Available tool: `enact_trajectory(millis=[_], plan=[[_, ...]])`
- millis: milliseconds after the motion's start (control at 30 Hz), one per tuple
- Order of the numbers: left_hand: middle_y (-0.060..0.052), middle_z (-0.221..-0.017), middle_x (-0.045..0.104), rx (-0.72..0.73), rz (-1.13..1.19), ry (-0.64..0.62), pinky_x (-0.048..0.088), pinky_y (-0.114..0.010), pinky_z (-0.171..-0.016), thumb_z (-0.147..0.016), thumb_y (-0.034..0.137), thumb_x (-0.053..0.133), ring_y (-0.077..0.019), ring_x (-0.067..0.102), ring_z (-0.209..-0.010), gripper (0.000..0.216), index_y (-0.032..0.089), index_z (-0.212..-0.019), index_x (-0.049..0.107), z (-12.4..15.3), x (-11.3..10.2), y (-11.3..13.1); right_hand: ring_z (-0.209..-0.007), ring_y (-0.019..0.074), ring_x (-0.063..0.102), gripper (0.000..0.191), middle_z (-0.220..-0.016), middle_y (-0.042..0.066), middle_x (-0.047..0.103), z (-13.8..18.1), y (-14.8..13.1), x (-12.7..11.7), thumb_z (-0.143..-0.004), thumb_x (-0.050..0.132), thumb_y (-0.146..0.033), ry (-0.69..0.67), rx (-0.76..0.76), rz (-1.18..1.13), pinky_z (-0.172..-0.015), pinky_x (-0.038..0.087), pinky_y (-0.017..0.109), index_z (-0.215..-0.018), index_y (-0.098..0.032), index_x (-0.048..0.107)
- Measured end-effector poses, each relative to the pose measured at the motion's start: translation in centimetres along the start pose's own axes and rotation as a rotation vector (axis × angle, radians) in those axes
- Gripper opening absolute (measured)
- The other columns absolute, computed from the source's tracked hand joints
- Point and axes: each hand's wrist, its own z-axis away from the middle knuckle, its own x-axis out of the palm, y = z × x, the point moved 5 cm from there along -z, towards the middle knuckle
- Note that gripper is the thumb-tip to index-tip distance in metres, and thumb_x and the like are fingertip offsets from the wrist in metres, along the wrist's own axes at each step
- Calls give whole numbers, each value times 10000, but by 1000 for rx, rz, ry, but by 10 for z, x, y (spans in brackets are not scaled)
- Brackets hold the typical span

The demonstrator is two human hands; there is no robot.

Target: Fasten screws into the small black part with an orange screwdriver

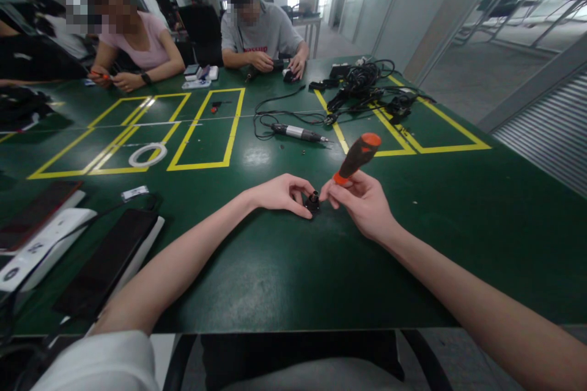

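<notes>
Near the middle of the green table, my left hand (285, 193) closes its thumb and fingers round a small black part (312, 203). The part rests on the tabletop, and a short metal-looking piece sticks up from it. My right hand (364, 201) grips a screwdriver (359, 156) with a black and orange handle. The handle's end points up and to the right. Fingers hide the lower end of the screwdriver, so I cannot tell whether it touches the part. The fingertips of both hands are close together.
Beyond my hands lies a corded pen-shaped power tool (300, 132). Tangled black cables (362, 82) are at the back right. A white ring (147, 155) lies left; phones (112, 256) and a white power strip (46, 244) fill the near left. Two people work across the table.
</notes>
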Motion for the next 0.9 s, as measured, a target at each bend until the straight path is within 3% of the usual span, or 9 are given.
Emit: enact_trajectory(millis=[300, 467, 633, 767, 900], plan=[[16, -728, 723, 6, -10, 3, 471, -205, -615, -621, 297, 928, -91, 630, -616, 417, 141, -943, 716, -1, 0, -1, -529, 101, 565, 292, -749, -5, 732, 1, 3, 1, -835, 839, -475, -36, -5, -105, -547, 474, 258, -953, -228, 740], [13, -727, 717, 3, -13, 0, 459, -201, -608, -628, 305, 928, -90, 621, -612, 430, 137, -970, 728, 0, 0, -2, -541, 116, 563, 332, -697, 0, 716, 0, 4, -1, -811, 852, -496, 2, 1, -43, -546, 485, 262, -825, -215, 674], [18, -720, 714, 7, 7, -1, 460, -209, -607, -621, 310, 933, -97, 624, -607, 463, 142, -1004, 735, -1, 0, -3, -526, 103, 537, 352, -793, 14, 719, -1, 0, 1, -839, 804, -551, -8, 17, -35, -527, 467, 274, -854, -212, 711], [7, -762, 732, -4, 11, 5, 473, -219, -632, -610, 303, 941, -99, 638, -630, 445, 141, -969, 732, -1, 0, -2, -522, 119, 548, 354, -741, -3, 716, 0, -2, 3, -828, 818, -543, -31, 8, -69, -531, 474, 280, -932, -233, 684], [14, -734, 720, -5, 5, 12, 466, -211, -617, -616, 305, 937, -94, 631, -620, 415, 143, -937, 732, 0, 0, -1, -514, 128, 549, 381, -657, -10, 699, 0, 1, 0, -786, 855, -543, 3, 13, -21, -511, 469, 270, -839, -229, 647]])
